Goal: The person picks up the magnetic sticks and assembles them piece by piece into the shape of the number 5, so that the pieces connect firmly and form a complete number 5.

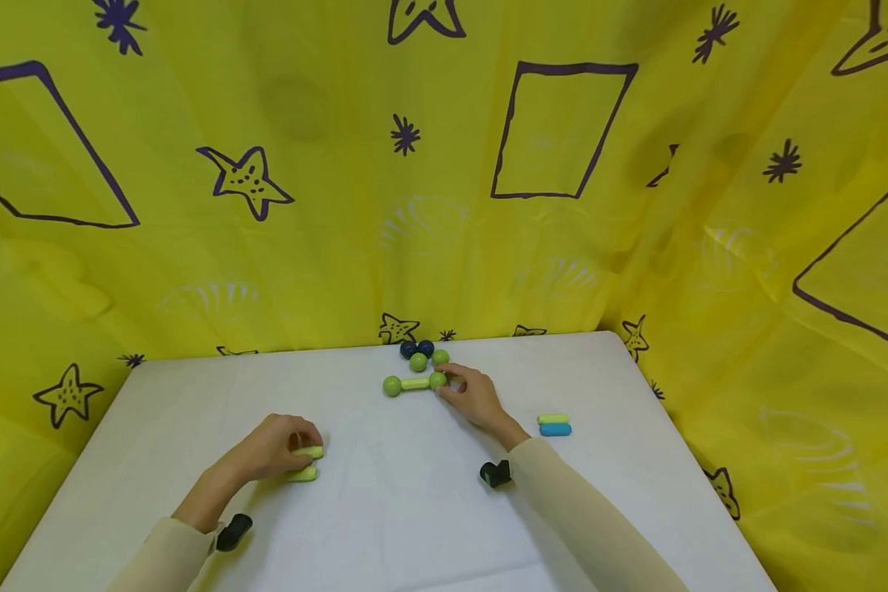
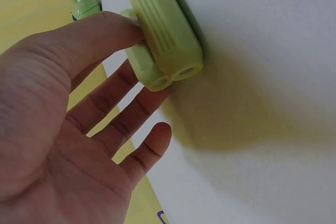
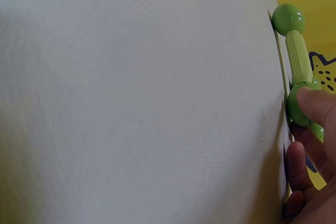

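Observation:
My left hand (image 1: 296,446) is at the table's near left and pinches two pale green ribbed rods (image 1: 307,462) that lie side by side. In the left wrist view the thumb presses the rods (image 2: 165,32) from the side while the fingers (image 2: 131,114) reach in beneath them. My right hand (image 1: 455,388) is at the far middle. It pinches the right green ball (image 1: 437,381) of a bar made of a pale green rod (image 1: 415,383) with a second green ball (image 1: 392,386) at its other end. The right wrist view shows the thumb (image 3: 315,106) on that ball.
Two dark blue balls (image 1: 418,349) and two green balls (image 1: 418,362) sit just behind the bar at the table's far edge. A pale green rod (image 1: 553,418) and a blue rod (image 1: 555,429) lie together at the right. Yellow patterned cloth surrounds the white table (image 1: 385,501).

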`<action>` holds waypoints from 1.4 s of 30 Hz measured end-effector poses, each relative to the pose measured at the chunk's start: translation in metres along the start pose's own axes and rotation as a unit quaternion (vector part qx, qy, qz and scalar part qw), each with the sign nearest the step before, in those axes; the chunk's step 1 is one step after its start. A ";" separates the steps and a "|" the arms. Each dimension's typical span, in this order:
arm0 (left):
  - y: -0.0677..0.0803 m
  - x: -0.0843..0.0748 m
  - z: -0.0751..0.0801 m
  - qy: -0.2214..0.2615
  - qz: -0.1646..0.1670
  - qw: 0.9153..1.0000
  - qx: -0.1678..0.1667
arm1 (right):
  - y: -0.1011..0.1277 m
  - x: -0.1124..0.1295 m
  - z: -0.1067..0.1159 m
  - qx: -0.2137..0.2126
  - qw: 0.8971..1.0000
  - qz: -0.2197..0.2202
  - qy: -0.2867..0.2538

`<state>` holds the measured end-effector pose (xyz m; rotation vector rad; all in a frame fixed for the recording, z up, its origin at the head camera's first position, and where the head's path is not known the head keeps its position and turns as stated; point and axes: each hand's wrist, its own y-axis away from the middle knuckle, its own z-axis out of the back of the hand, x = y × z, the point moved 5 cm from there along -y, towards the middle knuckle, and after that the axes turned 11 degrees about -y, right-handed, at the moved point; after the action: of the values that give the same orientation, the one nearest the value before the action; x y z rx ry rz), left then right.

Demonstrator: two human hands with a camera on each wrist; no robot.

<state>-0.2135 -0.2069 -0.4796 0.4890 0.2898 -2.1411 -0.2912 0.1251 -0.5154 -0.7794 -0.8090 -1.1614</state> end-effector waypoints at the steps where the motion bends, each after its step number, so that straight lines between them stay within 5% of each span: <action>1: 0.000 0.000 0.000 -0.002 0.003 1.000 -0.004 | 0.000 0.000 0.000 0.001 1.000 0.000 -0.001; 10: -0.002 -0.008 0.011 0.008 0.013 0.999 -0.051 | 0.001 -0.001 -0.003 -0.003 1.000 0.000 0.001; 20: -0.008 -0.016 0.009 0.090 0.039 0.991 -0.093 | 0.000 -0.001 -0.003 -0.002 1.000 -0.002 0.007; 35: -0.029 -0.031 0.003 0.182 0.046 0.976 -0.112 | 0.001 0.000 0.000 -0.005 1.000 0.004 0.000; 42: -0.040 -0.032 -0.008 0.212 0.075 0.969 -0.099 | -0.001 -0.002 -0.001 -0.005 1.000 0.007 0.000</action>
<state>-0.2281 -0.1576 -0.4717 0.8234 0.6780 -1.8217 -0.2922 0.1249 -0.5171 -0.7934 -0.7969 -1.1535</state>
